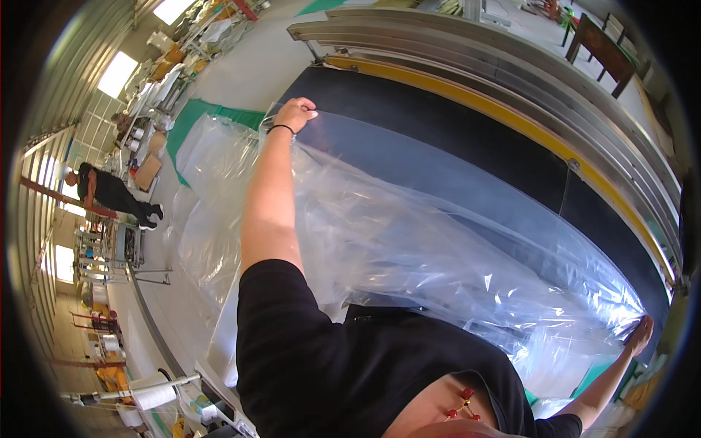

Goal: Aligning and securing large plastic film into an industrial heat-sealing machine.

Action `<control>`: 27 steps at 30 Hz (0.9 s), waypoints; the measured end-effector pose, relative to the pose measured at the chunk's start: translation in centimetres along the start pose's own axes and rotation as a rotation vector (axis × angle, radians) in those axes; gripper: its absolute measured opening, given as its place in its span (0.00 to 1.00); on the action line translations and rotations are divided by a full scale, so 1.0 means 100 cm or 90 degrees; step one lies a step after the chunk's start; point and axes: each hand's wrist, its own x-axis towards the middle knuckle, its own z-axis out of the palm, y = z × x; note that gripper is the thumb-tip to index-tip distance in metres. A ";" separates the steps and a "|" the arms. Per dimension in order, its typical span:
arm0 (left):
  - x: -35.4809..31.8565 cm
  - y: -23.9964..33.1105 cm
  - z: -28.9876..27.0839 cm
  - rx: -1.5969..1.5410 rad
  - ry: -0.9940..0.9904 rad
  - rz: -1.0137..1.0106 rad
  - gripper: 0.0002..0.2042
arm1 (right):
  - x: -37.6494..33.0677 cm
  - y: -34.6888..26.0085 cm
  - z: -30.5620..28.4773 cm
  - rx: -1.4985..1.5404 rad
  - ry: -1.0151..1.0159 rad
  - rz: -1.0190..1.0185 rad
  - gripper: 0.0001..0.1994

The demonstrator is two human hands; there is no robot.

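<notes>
One big clear plastic sheet (409,241) is stretched w/ both arms spread wide over a black table surface (467,139). Sheet is thin, glossy, see-through, crinkled w/ bright glare streaks; it bunches and sags toward the near edge of the table and hangs off the table's left end. Left hand (296,113) is clenched on the sheet's far-left corner, a dark band at the wrist. Right hand (641,334) pinches the sheet's edge at the table's right end. Table top is flat, matte, edged on its far side by a yellow rail (511,120) and grey metal rails (526,66). Beyond the table's left end: green floor patch (197,117), another person (109,191) in dark clothes by metal racks (109,255). Brown wooden bench (602,47) sits past the rails.
</notes>
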 end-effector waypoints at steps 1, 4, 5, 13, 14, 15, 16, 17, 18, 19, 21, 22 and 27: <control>0.008 0.001 -0.002 -0.016 -0.061 -0.004 0.09 | -0.006 -0.003 -0.001 0.013 0.012 -0.016 0.19; 0.032 0.025 0.013 0.009 -0.162 0.069 0.10 | -0.002 0.046 -0.030 0.050 -0.007 -0.117 0.19; 0.034 0.024 0.008 -0.036 -0.223 0.130 0.12 | -0.009 0.034 -0.033 0.028 0.027 -0.166 0.18; 0.049 -0.052 -0.007 -0.272 -0.138 -0.063 0.11 | -0.028 -0.102 -0.045 0.226 -0.037 -0.039 0.07; 0.056 -0.042 0.002 -0.333 -0.115 -0.064 0.06 | -0.030 -0.095 -0.058 0.179 -0.046 -0.050 0.09; 0.057 -0.008 0.009 -0.341 -0.106 -0.078 0.03 | -0.037 -0.089 -0.070 0.133 -0.036 -0.005 0.09; 0.064 -0.015 0.005 -0.345 -0.099 -0.073 0.03 | -0.038 -0.096 -0.075 0.105 -0.035 0.022 0.10; 0.072 -0.026 -0.002 -0.376 -0.071 -0.076 0.03 | -0.040 -0.104 -0.077 0.110 -0.033 0.019 0.10; 0.076 -0.037 -0.009 -0.406 -0.042 -0.079 0.03 | -0.043 -0.111 -0.078 0.102 -0.012 0.041 0.11; 0.075 -0.034 -0.001 -0.411 -0.040 -0.079 0.03 | -0.046 -0.114 -0.075 0.088 0.014 0.063 0.12; 0.074 -0.029 -0.006 -0.411 0.048 -0.112 0.05 | -0.061 -0.136 -0.074 0.108 0.052 0.101 0.12; 0.076 -0.027 -0.010 -0.410 0.055 -0.115 0.05 | -0.068 -0.148 -0.074 0.128 0.092 0.146 0.12; 0.083 -0.037 -0.025 -0.404 0.127 -0.118 0.09 | -0.083 -0.142 -0.071 0.378 0.019 -0.114 0.09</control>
